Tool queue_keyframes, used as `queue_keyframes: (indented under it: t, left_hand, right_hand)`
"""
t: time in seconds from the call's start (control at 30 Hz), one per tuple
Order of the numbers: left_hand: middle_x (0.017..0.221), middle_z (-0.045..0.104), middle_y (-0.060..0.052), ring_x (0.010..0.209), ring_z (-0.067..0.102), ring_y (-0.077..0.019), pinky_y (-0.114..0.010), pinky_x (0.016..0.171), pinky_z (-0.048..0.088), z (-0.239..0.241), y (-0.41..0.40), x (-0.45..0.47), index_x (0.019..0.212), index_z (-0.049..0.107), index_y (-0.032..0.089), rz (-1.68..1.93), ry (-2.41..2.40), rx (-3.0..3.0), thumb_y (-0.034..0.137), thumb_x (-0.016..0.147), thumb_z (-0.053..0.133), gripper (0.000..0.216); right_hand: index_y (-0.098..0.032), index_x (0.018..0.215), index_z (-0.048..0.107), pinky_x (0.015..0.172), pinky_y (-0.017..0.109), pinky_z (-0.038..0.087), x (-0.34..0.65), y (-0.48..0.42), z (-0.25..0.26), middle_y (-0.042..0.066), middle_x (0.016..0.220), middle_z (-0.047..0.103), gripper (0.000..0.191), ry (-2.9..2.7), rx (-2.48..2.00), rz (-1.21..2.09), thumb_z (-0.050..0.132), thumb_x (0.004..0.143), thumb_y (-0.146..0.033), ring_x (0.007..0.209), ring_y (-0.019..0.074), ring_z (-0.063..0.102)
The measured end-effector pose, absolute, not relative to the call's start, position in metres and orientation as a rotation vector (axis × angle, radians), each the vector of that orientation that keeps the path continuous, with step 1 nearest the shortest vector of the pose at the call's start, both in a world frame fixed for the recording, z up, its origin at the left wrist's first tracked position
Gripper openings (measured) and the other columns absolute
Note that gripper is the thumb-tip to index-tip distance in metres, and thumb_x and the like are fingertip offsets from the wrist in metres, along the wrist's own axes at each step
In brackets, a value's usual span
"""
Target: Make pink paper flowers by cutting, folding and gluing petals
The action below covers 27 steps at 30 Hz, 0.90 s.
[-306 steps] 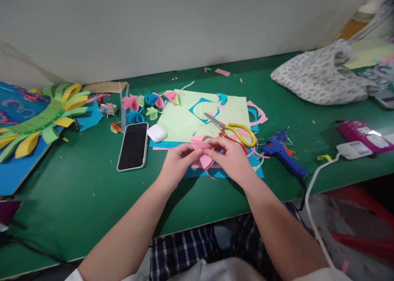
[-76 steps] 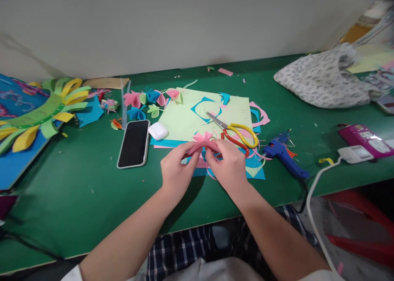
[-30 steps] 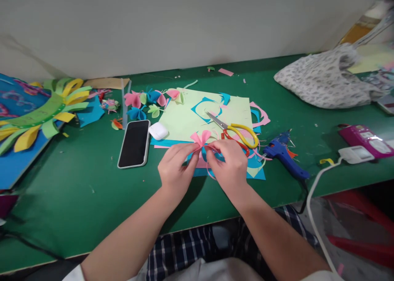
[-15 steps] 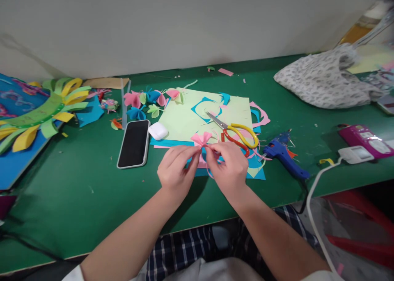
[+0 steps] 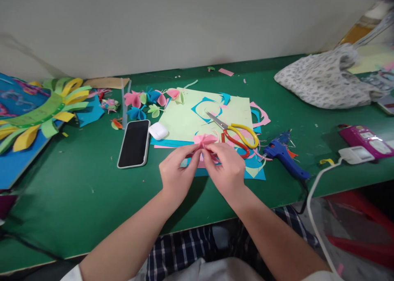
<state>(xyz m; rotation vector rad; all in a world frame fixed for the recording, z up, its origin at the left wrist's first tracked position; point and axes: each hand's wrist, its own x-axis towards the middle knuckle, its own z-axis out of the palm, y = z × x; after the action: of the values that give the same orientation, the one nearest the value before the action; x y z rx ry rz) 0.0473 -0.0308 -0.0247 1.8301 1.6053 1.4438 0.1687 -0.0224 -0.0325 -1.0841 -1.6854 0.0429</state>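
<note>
A small folded pink paper flower (image 5: 204,140) is pinched between both my hands just above the green table (image 5: 92,182). My left hand (image 5: 177,173) grips its base from the left with closed fingertips. My right hand (image 5: 225,170) pinches it from the right, fingers curled. Under the hands lie blue and pink paper sheets (image 5: 255,170). Behind them is a pale green sheet (image 5: 184,121) with yellow-and-red scissors (image 5: 236,134) on it.
A black phone (image 5: 134,143) and a white earbud case (image 5: 158,131) lie left of the paper. Finished paper flowers (image 5: 144,102) sit behind them. A blue glue gun (image 5: 285,154) is at right, a patterned cloth bag (image 5: 326,78) far right, a looped paper craft (image 5: 40,113) far left.
The pink paper has been folded from a flat piece into a small fanned flower. Over the last second its petals spread flatter and both hands shifted slightly together.
</note>
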Motion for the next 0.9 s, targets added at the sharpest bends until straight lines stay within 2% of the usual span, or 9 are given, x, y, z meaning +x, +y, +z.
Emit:
queue_keyframes:
  t: [0.17,0.33,0.47,0.57,0.7,0.9]
  left_hand:
    - [0.081,0.072,0.001,0.071,0.066,-0.0113,-0.021,0.069,0.055,-0.025,-0.029,0.051,0.085,0.07,0.021,1.416,1.406,1.294,0.025,0.075,0.068,0.011]
    - [0.073,0.072,-0.001,0.066,0.066,-0.0131,-0.022,0.062,0.054,-0.026,-0.024,0.052,0.08,0.068,0.016,1.347,1.291,0.976,0.028,0.068,0.074,0.018]
    - [0.062,0.069,0.0,0.057,0.064,-0.0123,-0.024,0.059,0.052,-0.028,-0.021,0.05,0.081,0.067,0.015,1.242,1.239,0.763,0.03,0.065,0.076,0.024]
    - [0.065,0.069,0.0,0.062,0.065,-0.0127,-0.024,0.062,0.051,-0.027,-0.02,0.05,0.084,0.066,0.016,1.229,1.142,0.66,0.029,0.066,0.075,0.024]
    - [0.07,0.069,-0.001,0.063,0.064,-0.0109,-0.022,0.061,0.05,-0.023,-0.019,0.051,0.076,0.065,0.015,1.272,1.053,0.578,0.032,0.072,0.069,0.018]
    - [0.072,0.068,0.0,0.061,0.063,-0.0092,-0.019,0.058,0.05,-0.019,-0.017,0.049,0.083,0.065,0.016,1.235,1.068,0.539,0.027,0.065,0.076,0.024]
  right_hand:
    - [-0.018,0.09,0.064,0.072,0.029,0.052,0.17,-0.019,-0.035,0.006,0.081,0.07,0.012,-1.696,-1.101,-0.008,0.058,0.082,-0.011,0.077,0.0171,0.062]
    - [-0.02,0.088,0.068,0.065,0.028,0.051,0.172,-0.017,-0.037,0.006,0.075,0.065,0.016,-1.7,-1.151,-0.13,0.057,0.082,-0.009,0.072,0.0171,0.06]
    - [-0.018,0.091,0.067,0.068,0.029,0.052,0.172,-0.017,-0.038,0.008,0.08,0.067,0.017,-1.76,-1.149,-0.15,0.057,0.082,-0.008,0.076,0.0184,0.06]
    - [-0.018,0.096,0.066,0.074,0.032,0.052,0.17,-0.017,-0.038,0.009,0.086,0.068,0.019,-1.809,-1.151,-0.115,0.056,0.083,-0.01,0.082,0.02,0.061]
    - [-0.016,0.101,0.065,0.08,0.036,0.053,0.17,-0.016,-0.038,0.011,0.095,0.067,0.02,-1.852,-1.124,-0.084,0.055,0.084,-0.015,0.091,0.0218,0.061]
    - [-0.015,0.1,0.066,0.087,0.04,0.052,0.17,-0.019,-0.035,0.012,0.104,0.067,0.021,-1.83,-1.037,0.074,0.058,0.082,-0.021,0.099,0.0232,0.061]
